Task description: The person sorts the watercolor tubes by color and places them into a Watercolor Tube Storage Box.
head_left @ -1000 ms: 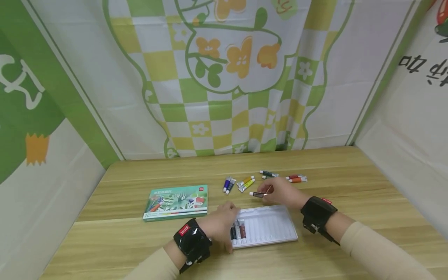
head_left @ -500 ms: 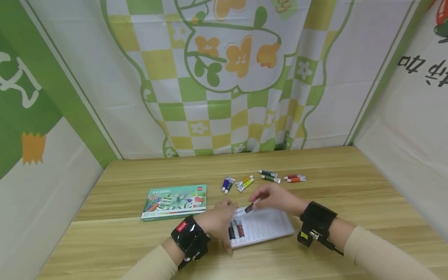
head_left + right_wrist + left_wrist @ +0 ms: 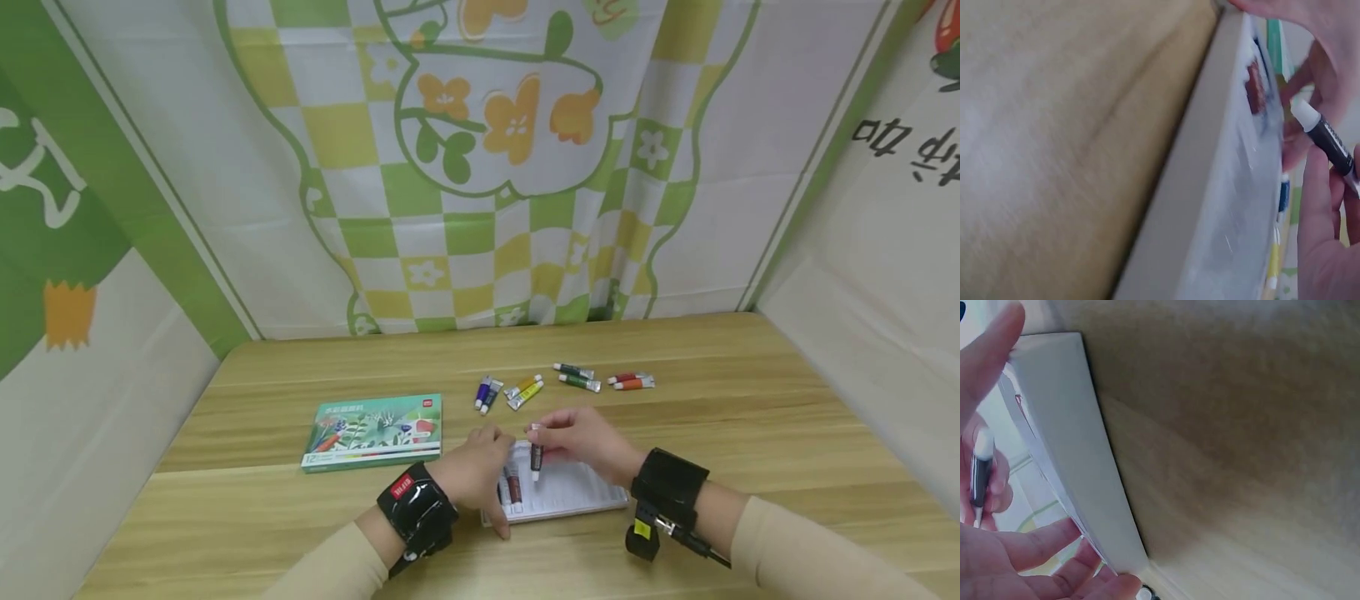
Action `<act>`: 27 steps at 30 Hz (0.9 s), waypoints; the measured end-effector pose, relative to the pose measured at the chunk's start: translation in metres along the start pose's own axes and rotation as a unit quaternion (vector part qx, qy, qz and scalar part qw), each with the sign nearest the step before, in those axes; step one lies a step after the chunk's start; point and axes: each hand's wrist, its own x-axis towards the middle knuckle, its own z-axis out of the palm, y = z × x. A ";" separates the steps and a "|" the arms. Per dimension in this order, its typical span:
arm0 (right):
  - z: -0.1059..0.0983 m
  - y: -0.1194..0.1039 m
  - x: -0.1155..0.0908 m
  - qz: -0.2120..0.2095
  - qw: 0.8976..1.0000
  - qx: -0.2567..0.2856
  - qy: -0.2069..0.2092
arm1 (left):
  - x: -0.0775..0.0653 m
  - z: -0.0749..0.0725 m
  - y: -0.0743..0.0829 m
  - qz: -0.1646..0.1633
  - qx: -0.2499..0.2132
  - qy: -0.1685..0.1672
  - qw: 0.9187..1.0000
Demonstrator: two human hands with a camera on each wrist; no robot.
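Note:
A dark paint tube [image 3: 536, 460] with a white cap is pinched in my right hand [image 3: 583, 437], cap down, above the tray. In the right wrist view the tube [image 3: 1333, 147] sits between thumb and fingers. My left hand [image 3: 474, 471] grips the left end of the white plastic tray [image 3: 581, 493], thumb at the near edge and fingers at the far edge. The left wrist view shows the tray's side wall [image 3: 1079, 444] spanned by that hand. A reddish-brown tube [image 3: 514, 490] lies in the tray's left slots beside a paler one, partly hidden by the left hand.
Behind the tray lie loose tubes in pairs: blue tubes [image 3: 487, 394], yellow tubes [image 3: 527, 392], green tubes [image 3: 577, 377] and red-orange tubes [image 3: 632, 382]. A flat green paint box [image 3: 375, 432] rests left of my left hand. A patterned curtain [image 3: 510, 250] hangs at the table's back edge.
My right hand has brought the dark tube from behind the tray toward me, over its left-middle part, and turned it cap down. The left hand stays on the tray's left end.

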 end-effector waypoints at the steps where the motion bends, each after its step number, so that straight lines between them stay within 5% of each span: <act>1: 0.002 0.001 -0.001 0.004 1.000 -0.005 0.007 | 0.000 0.000 0.000 0.002 0.001 0.000 1.000; 23: 0.028 0.008 0.000 0.020 0.993 -0.116 0.025 | 0.004 -0.002 0.001 0.020 -0.011 0.013 1.000; 27: 0.026 0.006 0.000 -0.037 0.973 -0.229 0.014 | 0.004 -0.001 0.000 0.016 -0.015 0.014 1.000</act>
